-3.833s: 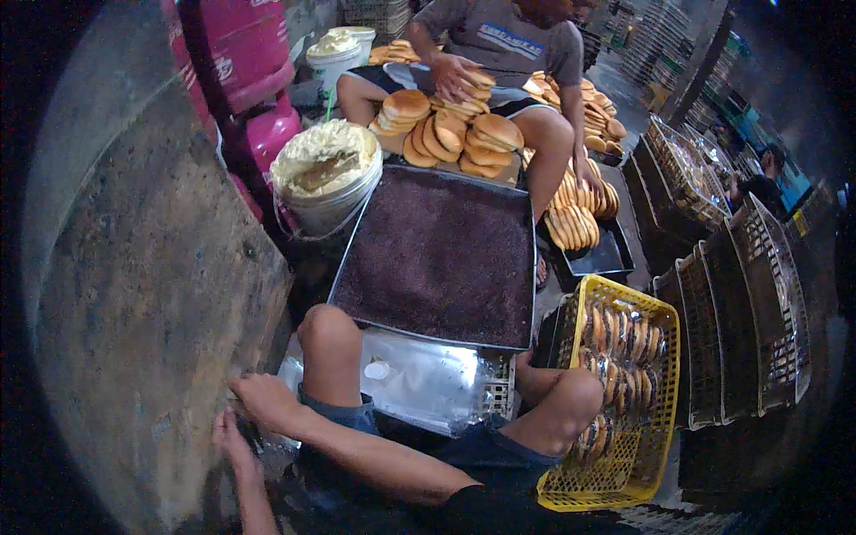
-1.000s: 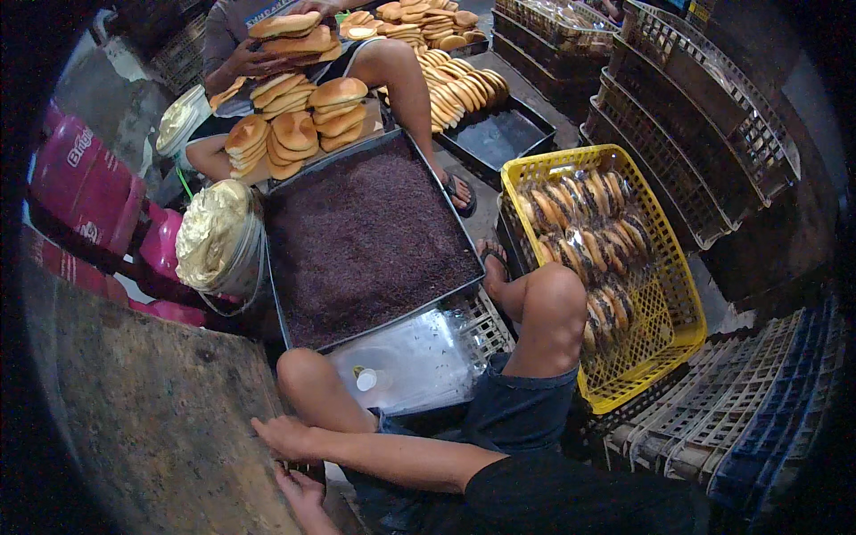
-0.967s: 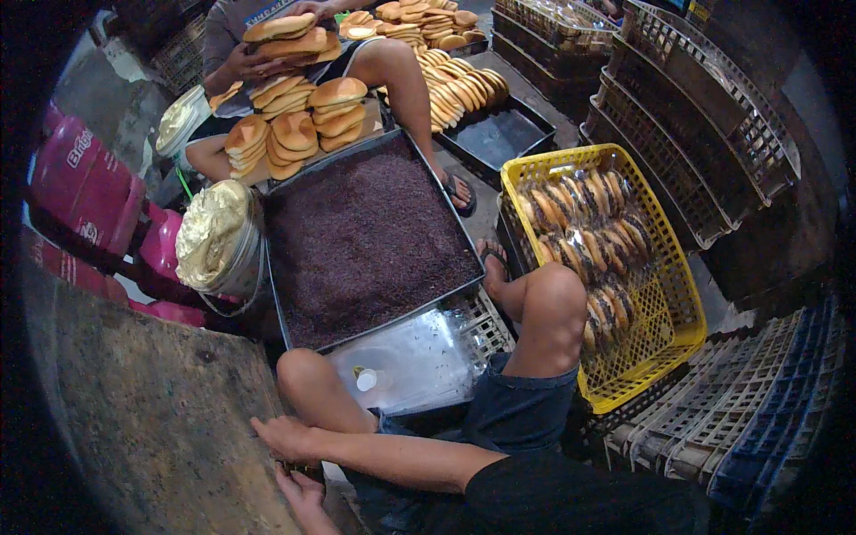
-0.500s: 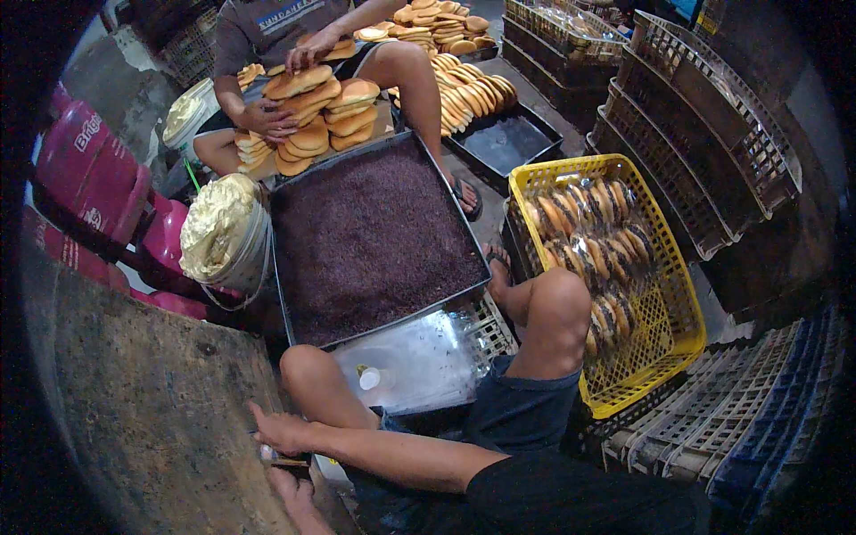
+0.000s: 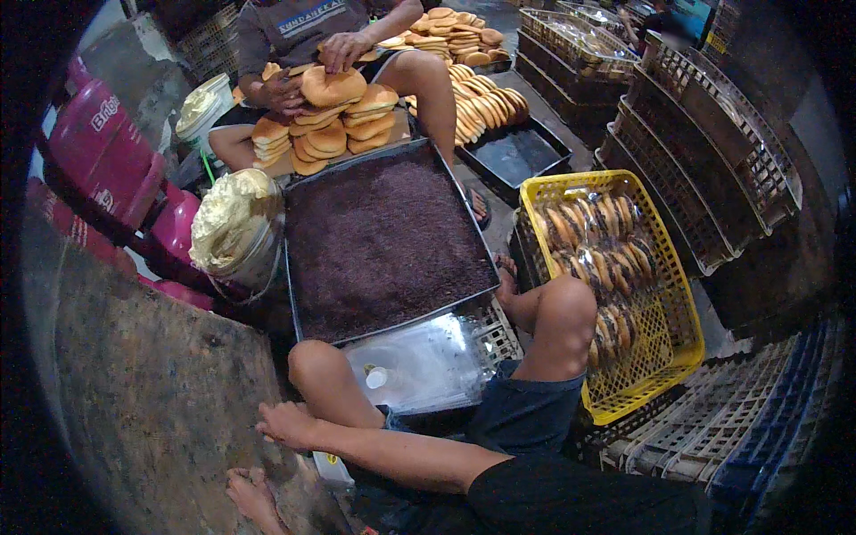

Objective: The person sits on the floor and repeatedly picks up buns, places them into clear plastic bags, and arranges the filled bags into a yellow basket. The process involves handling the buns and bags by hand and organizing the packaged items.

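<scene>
My right hand [image 5: 287, 424] is closed, its fingers curled, beside my bent left knee and over the edge of a worn wooden board [image 5: 152, 392]. What it holds, if anything, is hidden. Lower down, my left hand [image 5: 251, 499] rests at the board with bent fingers loosely apart and nothing visible in them. In front of my knees lies a stack of clear plastic sheets or bags [image 5: 428, 357], with a small white cup-like piece [image 5: 377, 377] on top. Beyond it stands a large metal tray [image 5: 383, 241] of dark brown granules.
A co-worker's hands [image 5: 343, 52] handle round buns [image 5: 332, 87] across the tray. A bucket of pale cream [image 5: 234, 223] and pink gas cylinders [image 5: 102, 169] stand left. On the right are a yellow crate [image 5: 615, 410] of packed filled buns and stacked crates [image 5: 704, 152].
My hands have drawn apart, the left moving left over the board. A small dark object between them is out of sight. The co-worker's hands have shifted on the buns; the view has shifted slightly.
</scene>
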`<state>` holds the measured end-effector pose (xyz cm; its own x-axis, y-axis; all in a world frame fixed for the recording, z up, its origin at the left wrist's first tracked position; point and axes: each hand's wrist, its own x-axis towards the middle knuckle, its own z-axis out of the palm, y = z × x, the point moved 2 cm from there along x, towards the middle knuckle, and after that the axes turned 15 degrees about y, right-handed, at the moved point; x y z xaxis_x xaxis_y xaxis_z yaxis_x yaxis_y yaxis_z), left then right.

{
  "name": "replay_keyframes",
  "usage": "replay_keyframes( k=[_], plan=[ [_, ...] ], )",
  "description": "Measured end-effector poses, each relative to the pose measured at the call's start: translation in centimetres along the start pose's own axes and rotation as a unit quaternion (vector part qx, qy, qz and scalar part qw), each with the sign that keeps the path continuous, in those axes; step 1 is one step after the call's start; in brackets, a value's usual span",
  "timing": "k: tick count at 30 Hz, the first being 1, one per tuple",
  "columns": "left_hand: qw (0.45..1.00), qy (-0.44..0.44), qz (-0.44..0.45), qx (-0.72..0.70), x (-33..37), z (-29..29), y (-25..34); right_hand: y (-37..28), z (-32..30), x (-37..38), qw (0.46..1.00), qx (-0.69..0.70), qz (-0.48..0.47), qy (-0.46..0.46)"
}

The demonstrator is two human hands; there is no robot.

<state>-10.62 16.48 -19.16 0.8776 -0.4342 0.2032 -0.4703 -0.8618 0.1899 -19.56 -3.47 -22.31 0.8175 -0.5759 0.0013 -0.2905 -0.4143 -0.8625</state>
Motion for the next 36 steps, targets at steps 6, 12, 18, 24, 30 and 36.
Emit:
replay_keyframes(
  k=[6,12,18,24,30,36],
  plan=[
    [0.890,-0.051,-0.144,-0.430,-2.4,0.7,3.6,-1.2,-0.2,0.8,0.984,0.121,-0.043,0.121],
    [0.935,-0.091,-0.032,-0.340,-1.5,-0.1,9.1,-0.7,0.8,0.3,0.987,0.135,-0.073,0.039],
    [0.956,-0.003,0.042,-0.290,-3.0,4.9,5.9,-1.9,-0.1,-0.8,0.997,0.040,-0.059,0.020],
    [0.956,0.089,0.005,-0.278,-5.2,4.8,6.2,-1.7,0.4,-0.5,0.992,0.012,-0.116,-0.054],
    [0.971,0.075,-0.044,-0.221,-5.6,3.1,7.8,-0.9,1.3,-0.5,0.989,-0.025,-0.142,-0.019],
    [0.993,0.056,0.018,-0.100,-1.6,1.4,7.6,-2.0,-0.4,-0.3,0.993,0.018,-0.118,0.003]
  ],
)
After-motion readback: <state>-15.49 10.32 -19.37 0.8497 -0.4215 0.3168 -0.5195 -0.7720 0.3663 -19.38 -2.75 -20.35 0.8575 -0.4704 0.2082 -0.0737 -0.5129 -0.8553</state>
